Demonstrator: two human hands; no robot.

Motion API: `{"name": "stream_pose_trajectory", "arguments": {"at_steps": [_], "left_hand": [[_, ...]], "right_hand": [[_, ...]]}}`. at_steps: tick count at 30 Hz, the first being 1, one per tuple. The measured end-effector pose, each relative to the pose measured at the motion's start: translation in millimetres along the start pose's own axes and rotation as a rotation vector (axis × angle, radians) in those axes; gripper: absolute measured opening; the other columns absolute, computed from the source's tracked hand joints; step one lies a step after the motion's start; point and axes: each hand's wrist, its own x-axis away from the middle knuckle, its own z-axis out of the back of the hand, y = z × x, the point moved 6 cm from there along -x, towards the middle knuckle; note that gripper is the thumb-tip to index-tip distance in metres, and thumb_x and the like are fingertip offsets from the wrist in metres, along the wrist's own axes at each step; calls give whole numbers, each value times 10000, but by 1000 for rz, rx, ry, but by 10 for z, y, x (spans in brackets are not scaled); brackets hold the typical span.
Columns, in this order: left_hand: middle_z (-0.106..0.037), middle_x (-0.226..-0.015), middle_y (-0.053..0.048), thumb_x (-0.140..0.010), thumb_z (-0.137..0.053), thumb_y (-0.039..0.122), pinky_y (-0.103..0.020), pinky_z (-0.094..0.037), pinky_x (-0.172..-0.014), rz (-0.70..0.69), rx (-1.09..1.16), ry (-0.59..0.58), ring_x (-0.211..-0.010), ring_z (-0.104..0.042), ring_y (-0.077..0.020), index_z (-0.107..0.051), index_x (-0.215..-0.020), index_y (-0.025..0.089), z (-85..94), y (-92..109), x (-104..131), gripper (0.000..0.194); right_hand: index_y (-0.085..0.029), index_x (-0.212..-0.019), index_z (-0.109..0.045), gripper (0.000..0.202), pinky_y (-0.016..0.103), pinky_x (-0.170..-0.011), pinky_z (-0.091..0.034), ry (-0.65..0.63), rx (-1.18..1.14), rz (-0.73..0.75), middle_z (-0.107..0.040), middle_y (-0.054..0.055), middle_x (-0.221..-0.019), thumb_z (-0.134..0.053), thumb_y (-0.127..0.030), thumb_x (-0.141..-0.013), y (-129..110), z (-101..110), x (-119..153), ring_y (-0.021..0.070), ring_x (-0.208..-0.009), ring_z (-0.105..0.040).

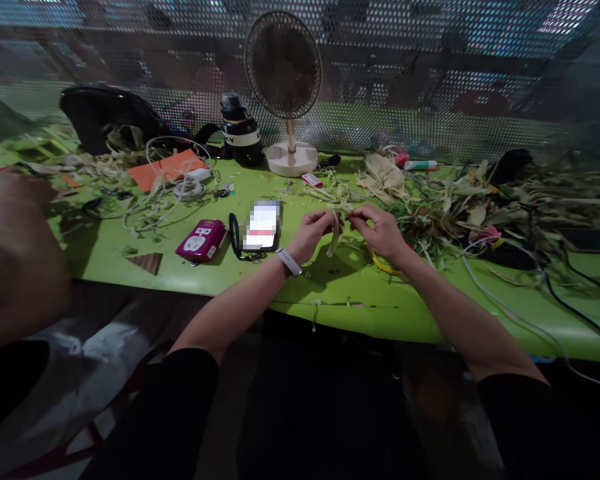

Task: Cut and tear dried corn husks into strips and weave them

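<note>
My left hand [311,235] is closed in a pinch on a pale dried husk strip [335,235], which hangs down from the fingers over the green table [260,283]. Close on its right, my right hand [380,232] has thumb and forefinger pressed together at the strip's upper end; what they grip is too small and dark to name. Under the right wrist lies a curved yellow thing [381,265], partly hidden by the hand. A phone [263,225] with a lit screen lies left of my left hand, beside a black strap loop [235,237].
A purple box [201,241], a white cable [187,189] and an orange sheet [167,168] lie to the left. Behind stand a fan [291,157] and a dark bottle [243,137]. Husks and leaves [445,207] pile up at right. Another person's arm [23,247] rests at far left.
</note>
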Motion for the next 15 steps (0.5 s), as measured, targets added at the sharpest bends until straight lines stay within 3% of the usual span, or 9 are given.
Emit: {"name": "stream_pose_trajectory", "arguments": {"at_steps": [2, 5, 10, 13, 15], "left_hand": [[-653, -677, 18, -675, -741, 228, -224, -473, -680, -28, -16, -15, -607, -574, -68, -632, -695, 154, -5, 32, 8, 133], [-657, -673, 36, -656, -726, 186, -246, -487, -699, -2, 75, 11, -617, -608, -91, -622, -837, 185, 12, 76, 17, 209], [-660, -651, -2, -770, -651, 425, -309, -527, -711, 159, 147, -9, -645, -660, -151, -608, -809, 180, -27, 64, 54, 252], [-669, -660, -12, -736, -716, 507, -292, -523, -669, 136, 77, 8, -612, -647, -136, -630, -774, 169, -24, 55, 69, 351], [-670, -662, -5, -697, -768, 494, -270, -513, -653, 84, 35, 13, -593, -629, -113, -663, -798, 166, -19, 57, 67, 358]], "right_hand": [[-203, -864, -663, 210, 331, -759, -449, -7, 27, 13, -675, 64, -842, -524, -351, -917, -13, 2, 3, 203, -800, -595], [-199, -861, -664, 202, 343, -774, -450, -3, 54, 26, -688, 77, -872, -529, -340, -914, -20, 29, -3, 216, -824, -603], [-203, -838, -649, 182, 359, -788, -455, -37, 47, 33, -696, 77, -880, -519, -311, -905, 7, 51, -27, 227, -843, -611], [-205, -836, -639, 181, 354, -772, -458, -69, 47, 33, -683, 69, -854, -513, -315, -906, 21, 38, -32, 221, -823, -606], [-205, -867, -635, 176, 364, -788, -456, 3, 94, 33, -673, 84, -890, -519, -332, -905, 1, 70, -24, 231, -858, -599]]}}
